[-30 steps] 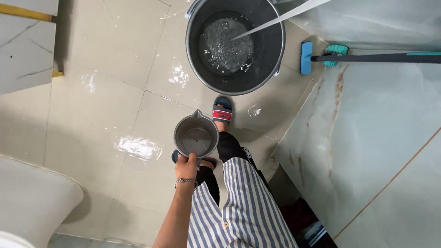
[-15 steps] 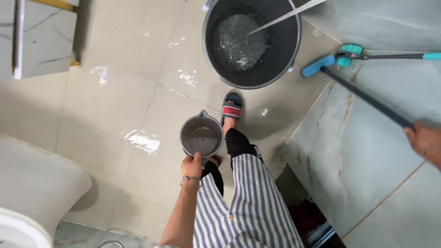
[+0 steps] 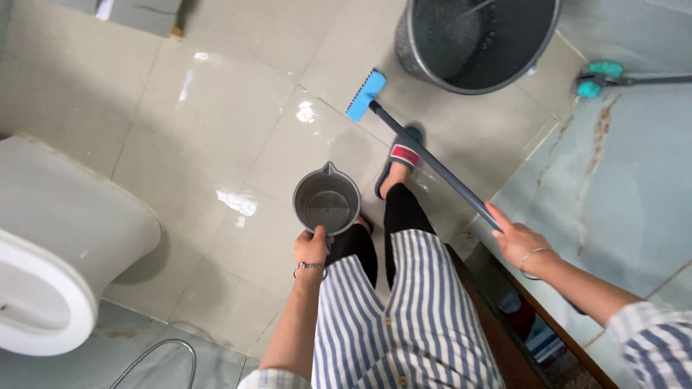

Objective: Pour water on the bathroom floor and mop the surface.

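Note:
My left hand (image 3: 311, 248) grips the handle of a grey plastic jug (image 3: 326, 199), held level in front of my striped shirt with its spout pointing away from me. My right hand (image 3: 516, 240) is closed on the dark handle of a long brush (image 3: 425, 159). The brush's blue head (image 3: 365, 94) hangs just above the wet tile floor. My foot in a dark sandal with a red strap (image 3: 397, 167) stands under the handle.
A large dark bucket (image 3: 440, 72) holding water stands at the top. A teal brush (image 3: 600, 78) leans by the marbled wall on the right. A white toilet (image 3: 58, 248) fills the left, with a hose (image 3: 155, 354) below it. Water gleams on the beige tiles (image 3: 234, 202).
My right hand has swung the blue-headed brush from the right wall out over the floor in front of the bucket. The view has shifted toward the toilet; the jug stays held in my left hand.

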